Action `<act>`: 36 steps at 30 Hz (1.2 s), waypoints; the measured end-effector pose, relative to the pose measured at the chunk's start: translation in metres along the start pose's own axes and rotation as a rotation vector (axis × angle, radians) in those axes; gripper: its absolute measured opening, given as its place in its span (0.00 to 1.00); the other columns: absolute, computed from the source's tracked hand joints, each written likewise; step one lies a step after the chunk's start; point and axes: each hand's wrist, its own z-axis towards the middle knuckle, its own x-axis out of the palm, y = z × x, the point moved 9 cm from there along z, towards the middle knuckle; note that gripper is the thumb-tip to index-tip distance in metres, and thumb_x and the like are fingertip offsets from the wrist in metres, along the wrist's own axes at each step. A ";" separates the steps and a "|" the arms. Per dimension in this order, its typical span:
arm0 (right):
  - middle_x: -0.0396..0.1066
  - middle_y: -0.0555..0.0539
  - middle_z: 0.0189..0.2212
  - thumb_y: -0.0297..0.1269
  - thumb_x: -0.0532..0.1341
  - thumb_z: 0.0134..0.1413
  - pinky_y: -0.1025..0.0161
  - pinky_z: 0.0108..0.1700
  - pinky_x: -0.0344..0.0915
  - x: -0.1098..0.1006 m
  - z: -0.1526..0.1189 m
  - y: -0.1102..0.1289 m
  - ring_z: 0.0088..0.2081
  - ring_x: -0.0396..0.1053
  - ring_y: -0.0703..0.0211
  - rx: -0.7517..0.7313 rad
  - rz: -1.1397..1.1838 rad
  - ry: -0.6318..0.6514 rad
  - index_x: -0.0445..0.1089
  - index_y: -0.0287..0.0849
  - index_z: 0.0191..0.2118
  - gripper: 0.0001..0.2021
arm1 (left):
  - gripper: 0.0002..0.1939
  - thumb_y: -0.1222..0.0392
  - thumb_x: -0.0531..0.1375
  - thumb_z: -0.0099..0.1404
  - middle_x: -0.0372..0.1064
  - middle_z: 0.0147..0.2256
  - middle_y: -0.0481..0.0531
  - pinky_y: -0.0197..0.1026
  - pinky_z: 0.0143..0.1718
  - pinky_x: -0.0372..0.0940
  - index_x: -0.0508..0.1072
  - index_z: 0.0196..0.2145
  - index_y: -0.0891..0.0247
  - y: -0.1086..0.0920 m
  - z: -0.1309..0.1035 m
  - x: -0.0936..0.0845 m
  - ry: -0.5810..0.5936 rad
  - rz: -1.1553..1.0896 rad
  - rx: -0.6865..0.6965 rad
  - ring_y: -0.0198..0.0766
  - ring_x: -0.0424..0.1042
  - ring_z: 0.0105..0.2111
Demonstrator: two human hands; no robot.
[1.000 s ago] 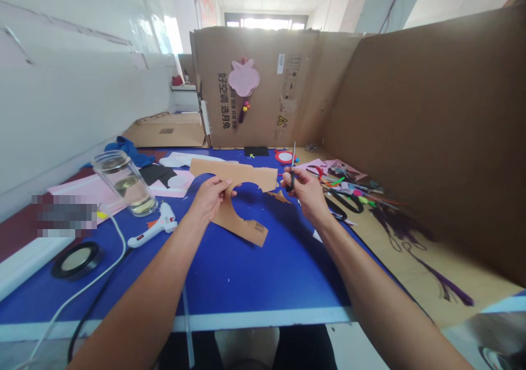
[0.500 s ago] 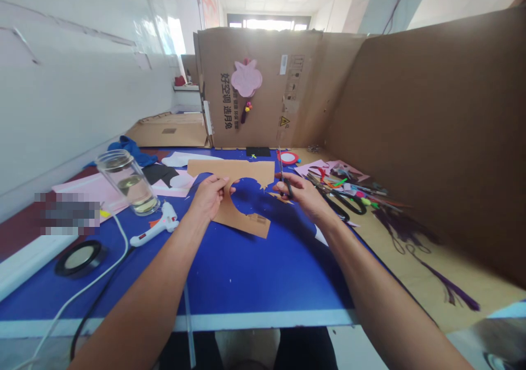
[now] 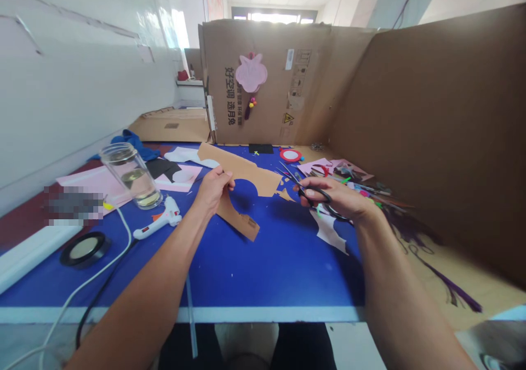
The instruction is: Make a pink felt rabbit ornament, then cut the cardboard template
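Note:
My left hand (image 3: pixel 216 188) pinches a sheet of brown cardboard (image 3: pixel 240 168) at its narrow left part. A large rounded opening is cut out of the sheet, leaving a C shape open to the right. In my right hand (image 3: pixel 324 194) are black-handled scissors (image 3: pixel 292 179), blades pointing up and left with the tips a little apart. They are clear of the cardboard's right end. Small brown scraps (image 3: pixel 285 195) lie on the blue table (image 3: pixel 263 271) between the cardboard and the scissors. A white paper offcut (image 3: pixel 330 231) lies below my right hand.
On the left are a glass jar (image 3: pixel 133 178) of liquid, a white glue gun (image 3: pixel 160 220) with its cord and a roll of black tape (image 3: pixel 84 248). Cardboard walls (image 3: pixel 341 85) enclose the back and right. Purple tassels (image 3: pixel 452 288) lie at the right.
My right hand has moved right with the scissors, away from the cardboard, and the blades now tilt left. The cardboard has turned clockwise in my left hand. The view has shifted slightly.

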 end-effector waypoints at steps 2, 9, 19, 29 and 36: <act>0.80 0.45 0.33 0.57 0.77 0.52 0.58 0.38 0.67 -0.001 -0.001 0.002 0.36 0.74 0.52 -0.005 -0.008 0.003 0.83 0.45 0.48 0.24 | 0.12 0.56 0.70 0.61 0.70 0.23 0.47 0.36 0.31 0.64 0.70 0.28 0.60 0.001 0.001 0.000 0.004 0.011 0.005 0.33 0.68 0.25; 0.80 0.45 0.31 0.58 0.76 0.53 0.59 0.35 0.64 0.006 0.000 0.005 0.33 0.73 0.53 -0.011 -0.056 0.067 0.84 0.45 0.46 0.23 | 0.09 0.57 0.68 0.61 0.70 0.23 0.46 0.36 0.31 0.64 0.72 0.29 0.60 0.001 0.002 -0.001 0.010 0.012 0.020 0.34 0.68 0.25; 0.80 0.46 0.33 0.55 0.79 0.50 0.62 0.33 0.65 0.017 0.003 0.006 0.33 0.76 0.54 0.019 -0.044 0.078 0.85 0.45 0.45 0.23 | 0.10 0.56 0.68 0.61 0.70 0.23 0.47 0.37 0.32 0.64 0.71 0.28 0.59 0.001 0.001 0.002 0.028 0.050 0.022 0.34 0.67 0.25; 0.82 0.45 0.33 0.55 0.80 0.48 0.62 0.34 0.70 0.015 0.005 0.000 0.33 0.77 0.55 0.040 -0.015 0.073 0.86 0.45 0.45 0.23 | 0.09 0.57 0.67 0.60 0.71 0.23 0.47 0.37 0.32 0.63 0.71 0.28 0.59 0.000 0.001 0.005 0.061 0.062 0.040 0.34 0.66 0.24; 0.82 0.47 0.34 0.52 0.80 0.50 0.61 0.39 0.73 0.015 0.005 -0.002 0.33 0.77 0.56 0.037 -0.009 0.092 0.87 0.46 0.47 0.21 | 0.09 0.57 0.67 0.60 0.70 0.23 0.47 0.37 0.32 0.63 0.71 0.28 0.59 0.000 0.001 0.006 0.063 0.057 0.043 0.34 0.66 0.24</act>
